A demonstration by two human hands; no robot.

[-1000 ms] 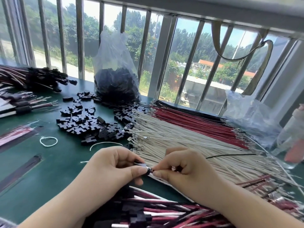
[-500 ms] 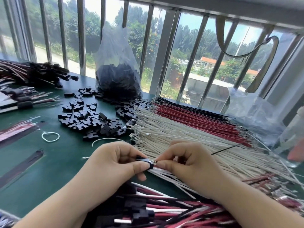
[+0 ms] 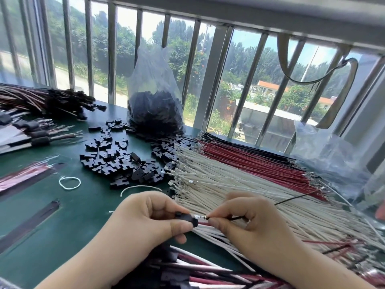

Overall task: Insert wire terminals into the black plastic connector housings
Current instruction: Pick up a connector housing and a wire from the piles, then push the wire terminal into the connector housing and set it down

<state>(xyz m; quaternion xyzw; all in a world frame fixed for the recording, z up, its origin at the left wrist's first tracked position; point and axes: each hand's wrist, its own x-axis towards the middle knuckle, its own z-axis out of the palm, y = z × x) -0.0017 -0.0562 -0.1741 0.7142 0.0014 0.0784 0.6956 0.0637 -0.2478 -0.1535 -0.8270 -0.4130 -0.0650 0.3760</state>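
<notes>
My left hand point(image 3: 150, 222) pinches a small black connector housing point(image 3: 187, 218) between thumb and fingers. My right hand point(image 3: 241, 224) pinches a thin black wire point(image 3: 295, 198) near its metal terminal point(image 3: 199, 216), whose tip sits at the housing's opening. The wire runs off to the right over a flat spread of white wires point(image 3: 229, 184), with red wires point(image 3: 260, 161) and black wires behind them. Loose black housings point(image 3: 116, 159) lie scattered on the green table point(image 3: 62, 215).
A clear bag of black housings point(image 3: 155, 109) stands by the window bars. Finished harness bundles point(image 3: 48, 101) lie at the far left, more assembled wires point(image 3: 198, 272) at the front edge. A crumpled plastic bag point(image 3: 325, 155) sits right. A white string loop point(image 3: 69, 183) lies left.
The black wire's free end has swung upward to the right. The terminal now sits at the housing's opening, and both hands stay close together over the white wires.
</notes>
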